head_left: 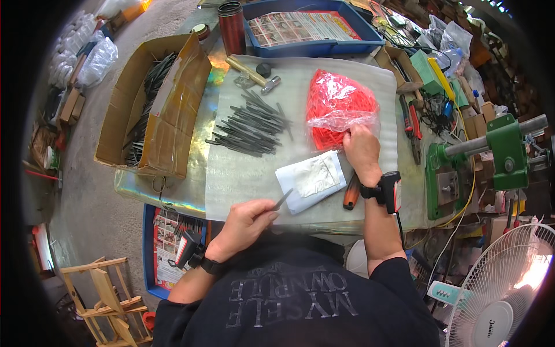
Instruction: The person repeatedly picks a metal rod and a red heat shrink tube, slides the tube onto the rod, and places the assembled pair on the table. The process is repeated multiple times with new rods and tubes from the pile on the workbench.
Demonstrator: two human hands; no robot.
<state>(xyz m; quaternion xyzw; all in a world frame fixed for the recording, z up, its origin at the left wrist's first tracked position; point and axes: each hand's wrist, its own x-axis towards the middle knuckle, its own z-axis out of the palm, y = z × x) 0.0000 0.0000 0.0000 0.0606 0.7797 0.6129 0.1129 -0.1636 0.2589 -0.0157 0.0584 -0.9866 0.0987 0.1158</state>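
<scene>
My left hand (245, 224) pinches a thin dark grey metal strip (283, 200) that points up and right from its fingertips. At the mouth of a clear plastic bag of red thin pieces (341, 101), my right hand (363, 151) has its fingers bent and closed among the red pieces; what they grip is hidden. A loose pile of similar dark strips (248, 126) lies left of the bag. Between the hands is a folded white paper stack with a whitish cloth-like pad (315, 175) on top. An orange-and-black handle (351, 194) lies beside my right wrist.
A cardboard box of dark strips (176, 115) stands at the left. A hammer (254, 72) and a dark red cup (232, 29) are behind the pile, near a blue tray (315, 47). Red-handled pliers (411, 127), a green clamp-like tool (448, 179) and a fan (503, 295) are right.
</scene>
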